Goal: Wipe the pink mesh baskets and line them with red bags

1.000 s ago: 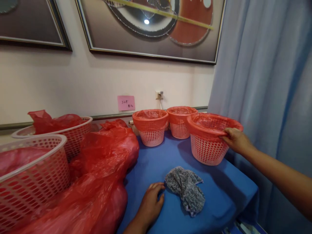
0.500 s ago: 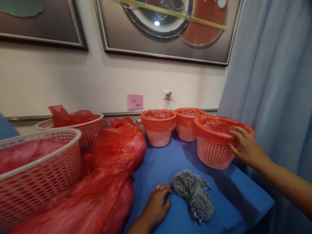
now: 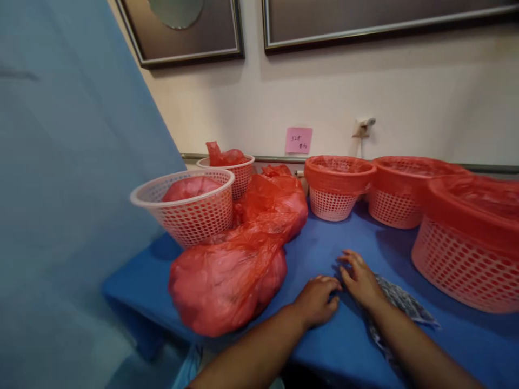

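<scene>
Both my hands rest on the blue table [image 3: 316,248] near its front. My left hand [image 3: 318,298] lies palm down, fingers loosely curled, holding nothing. My right hand [image 3: 359,278] lies beside it with fingers spread, its wrist and forearm over a grey speckled cloth [image 3: 399,302]. A heap of red plastic bags [image 3: 239,259] sits just left of my left hand. A red-lined pink basket [image 3: 470,243] stands to the right of my right hand.
Two more red-lined baskets [image 3: 338,186] [image 3: 405,189] stand at the back by the wall. Two white baskets holding red bags [image 3: 190,205] [image 3: 231,170] are at the left. A blue curtain [image 3: 65,189] fills the left side. A pink note [image 3: 299,140] is stuck on the wall.
My view has swung left. My right hand let go of the nearest basket's rim and came down onto the table beside my left hand, over the grey cloth.
</scene>
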Available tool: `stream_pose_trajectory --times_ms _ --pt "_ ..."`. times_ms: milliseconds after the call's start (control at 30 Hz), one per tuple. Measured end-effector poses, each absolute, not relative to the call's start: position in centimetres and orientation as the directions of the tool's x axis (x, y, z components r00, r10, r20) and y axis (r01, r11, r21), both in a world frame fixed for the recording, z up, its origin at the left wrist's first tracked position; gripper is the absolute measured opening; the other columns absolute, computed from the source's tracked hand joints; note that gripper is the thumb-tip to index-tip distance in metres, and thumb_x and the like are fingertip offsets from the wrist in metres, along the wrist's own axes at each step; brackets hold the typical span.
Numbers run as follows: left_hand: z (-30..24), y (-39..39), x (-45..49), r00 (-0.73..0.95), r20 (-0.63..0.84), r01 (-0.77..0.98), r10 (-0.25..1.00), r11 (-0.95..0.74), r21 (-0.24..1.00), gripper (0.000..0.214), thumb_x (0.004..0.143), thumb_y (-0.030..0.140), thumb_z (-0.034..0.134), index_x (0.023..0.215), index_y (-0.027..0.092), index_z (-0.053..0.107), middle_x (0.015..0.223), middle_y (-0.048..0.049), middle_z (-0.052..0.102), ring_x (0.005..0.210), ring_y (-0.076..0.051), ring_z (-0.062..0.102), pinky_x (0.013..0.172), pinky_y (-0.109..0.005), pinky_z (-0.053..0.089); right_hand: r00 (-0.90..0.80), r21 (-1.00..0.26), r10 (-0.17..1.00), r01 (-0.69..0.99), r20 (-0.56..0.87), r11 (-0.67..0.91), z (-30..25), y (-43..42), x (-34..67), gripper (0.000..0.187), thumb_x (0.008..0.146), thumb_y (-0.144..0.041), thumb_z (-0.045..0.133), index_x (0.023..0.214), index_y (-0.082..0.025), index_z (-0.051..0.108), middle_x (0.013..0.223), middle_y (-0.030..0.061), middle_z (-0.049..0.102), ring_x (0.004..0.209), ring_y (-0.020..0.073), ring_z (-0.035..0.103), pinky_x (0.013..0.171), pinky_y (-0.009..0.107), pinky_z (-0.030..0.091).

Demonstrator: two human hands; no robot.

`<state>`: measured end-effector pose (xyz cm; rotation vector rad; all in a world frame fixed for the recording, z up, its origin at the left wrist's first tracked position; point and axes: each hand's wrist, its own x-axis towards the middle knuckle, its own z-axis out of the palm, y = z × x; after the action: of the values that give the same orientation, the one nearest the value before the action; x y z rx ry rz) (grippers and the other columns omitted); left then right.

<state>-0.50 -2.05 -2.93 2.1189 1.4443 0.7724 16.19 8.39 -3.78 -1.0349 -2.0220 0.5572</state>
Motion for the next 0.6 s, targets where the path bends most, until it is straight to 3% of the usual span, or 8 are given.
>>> stream_pose_trajectory --times_ms 67,133,233,333,433,600 --pt "-1.7 -4.6 -0.8 0.201 0.254 0.689 0.946 -0.32 0.65 0.04 0.089 0.013 0.062 0.129 0.018 0.065 0.141 -0.0128 0.068 0.131 -0.025 0.063 0.114 -0.042 0.05 -0.441 -0.755 0.864 0.473 0.242 0.454 -5.9 9.4 15.7 0.027 0.087 -0.039 0.054 0.101 -0.023 0.072 0.115 0.0116 0.077 0.107 0.0282 0.073 0.098 0.045 0.057" --pt "0.2 -7.8 -1.8 0.118 0.385 0.728 0.915 -0.343 0.593 0.046 0.091 0.015 0.062 0.137 0.022 0.06 0.146 -0.0111 0.064 0.135 -0.025 0.061 0.115 -0.043 0.05 -0.481 -0.804 0.865 0.454 0.142 0.384 -7.1 9.8 16.1 0.032 0.089 -0.044 0.053 0.106 -0.025 0.072 0.107 0.0082 0.079 0.1 0.0268 0.075 0.096 0.043 0.057" --pt "4.1 -12.1 -5.1 0.031 0.6 0.853 0.8 -0.334 0.401 0.049 0.097 0.016 0.058 0.145 0.027 0.053 0.148 -0.0102 0.062 0.137 -0.025 0.059 0.115 -0.046 0.051 -0.471 -0.844 0.873 0.413 0.124 0.343 -7.5 9.6 17.1 0.037 0.088 -0.05 0.054 0.107 -0.025 0.073 0.106 0.0074 0.08 0.097 0.0272 0.075 0.093 0.042 0.058" --pt "7.7 -14.3 -9.7 -0.074 0.747 0.966 0.661 -0.139 0.219 0.046 0.098 0.021 0.061 0.143 0.028 0.056 0.148 -0.0113 0.062 0.138 -0.031 0.058 0.118 -0.055 0.047 -0.448 -0.865 0.884 0.384 0.131 0.323 -7.1 9.3 17.3 0.038 0.087 -0.052 0.053 0.104 -0.025 0.074 0.102 0.0072 0.08 0.095 0.0275 0.075 0.091 0.042 0.058" --pt "10.0 -14.6 -13.3 -0.166 0.765 0.98 0.622 0.017 0.198 0.036 0.099 0.029 0.061 0.135 0.026 0.061 0.147 -0.0117 0.063 0.135 -0.033 0.061 0.115 -0.058 0.049 -0.463 -0.874 0.875 0.358 0.138 0.328 -6.8 9.2 16.9 0.034 0.086 -0.049 0.055 0.1 -0.026 0.075 0.099 0.0063 0.081 0.093 0.0271 0.076 0.09 0.041 0.058" --pt "10.3 -12.7 -14.5 -0.145 0.716 0.983 0.683 0.016 0.184 0.039 0.099 0.035 0.061 0.136 0.025 0.062 0.151 -0.0119 0.06 0.141 -0.033 0.057 0.118 -0.058 0.048 -0.474 -0.882 0.868 0.333 0.149 0.333 -6.6 9.3 16.6 0.034 0.085 -0.049 0.055 0.1 -0.026 0.075 0.1 0.0063 0.081 0.094 0.0267 0.076 0.09 0.041 0.058"
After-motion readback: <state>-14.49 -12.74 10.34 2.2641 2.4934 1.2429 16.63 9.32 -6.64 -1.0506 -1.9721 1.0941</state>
